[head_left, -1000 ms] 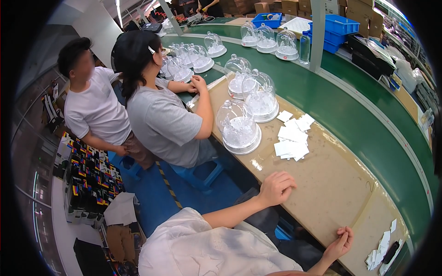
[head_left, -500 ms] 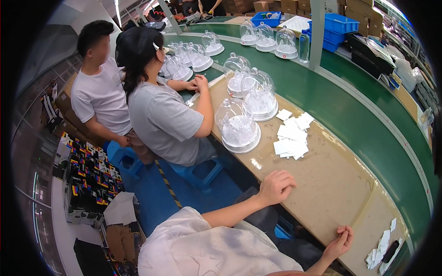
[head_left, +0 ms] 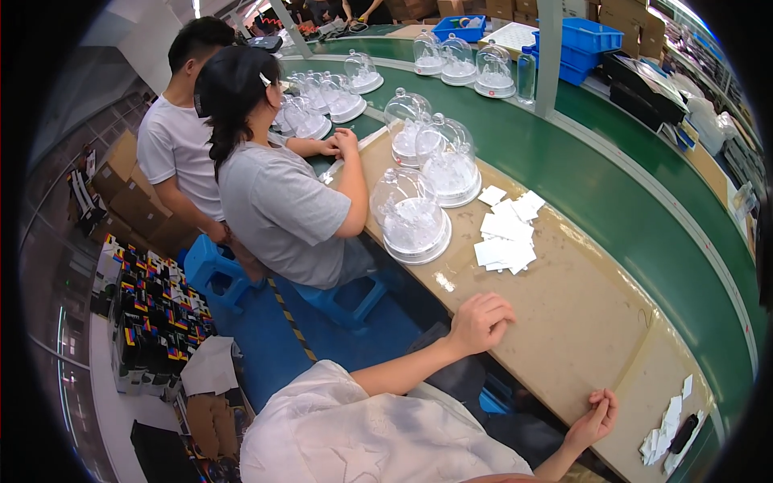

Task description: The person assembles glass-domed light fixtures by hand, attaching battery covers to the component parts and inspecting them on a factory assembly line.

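Note:
My left hand (head_left: 481, 324) rests at the near edge of the brown-covered table, its fingers loosely curled with nothing visible in them. Farther right, my right hand (head_left: 593, 419) lies by the same edge, fingers folded in and apparently empty. Beyond the left hand is a loose pile of white paper cards (head_left: 507, 237). To the left of the cards stands a clear dome on a round white base (head_left: 412, 225), with two more domes (head_left: 451, 169) behind it. Near my right hand, white paper pieces (head_left: 662, 435) lie beside a black slim object (head_left: 684, 433).
A green conveyor (head_left: 644, 201) curves along the table's far side, carrying more domes (head_left: 494, 72) and a clear bottle (head_left: 526, 76). A metal post (head_left: 549, 56) rises there. On the left, a seated person (head_left: 282, 185) in grey and a standing person (head_left: 173, 153) are close by.
The standing person's head has shifted right, partly behind the seated person. The whole view has moved slightly. My hands keep nearly the same pose and place.

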Motion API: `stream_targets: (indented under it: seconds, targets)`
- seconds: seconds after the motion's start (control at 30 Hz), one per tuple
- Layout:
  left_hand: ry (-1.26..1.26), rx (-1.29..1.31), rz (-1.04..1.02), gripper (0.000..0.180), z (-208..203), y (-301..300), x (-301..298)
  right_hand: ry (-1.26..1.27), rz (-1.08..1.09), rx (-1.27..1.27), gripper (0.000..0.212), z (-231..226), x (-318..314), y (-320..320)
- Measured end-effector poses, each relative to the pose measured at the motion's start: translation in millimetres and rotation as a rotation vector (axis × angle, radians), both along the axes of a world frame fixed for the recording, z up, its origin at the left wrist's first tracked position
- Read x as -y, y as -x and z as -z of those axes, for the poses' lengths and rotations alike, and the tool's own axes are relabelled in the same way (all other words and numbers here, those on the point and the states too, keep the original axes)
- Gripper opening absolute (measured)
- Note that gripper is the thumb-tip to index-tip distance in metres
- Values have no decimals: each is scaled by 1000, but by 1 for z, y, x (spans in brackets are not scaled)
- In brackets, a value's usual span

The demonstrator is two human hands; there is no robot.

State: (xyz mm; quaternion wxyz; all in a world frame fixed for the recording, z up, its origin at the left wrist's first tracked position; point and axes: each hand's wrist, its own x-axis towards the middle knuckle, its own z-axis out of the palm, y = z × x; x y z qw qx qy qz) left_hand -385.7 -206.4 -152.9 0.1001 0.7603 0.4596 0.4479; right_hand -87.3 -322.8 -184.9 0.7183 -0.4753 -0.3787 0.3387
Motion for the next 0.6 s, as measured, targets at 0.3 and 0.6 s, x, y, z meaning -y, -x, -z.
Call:
stream_targets:
  seconds: [0.3,0.6]
  targets:
    - [-6,9,-7,13,-2,0,-1,0,38,-12,18,-3,-2,3]
    - [-7,6,-4,12,-3,-1,-1,-5,24,-20,18,-4,-1,3]
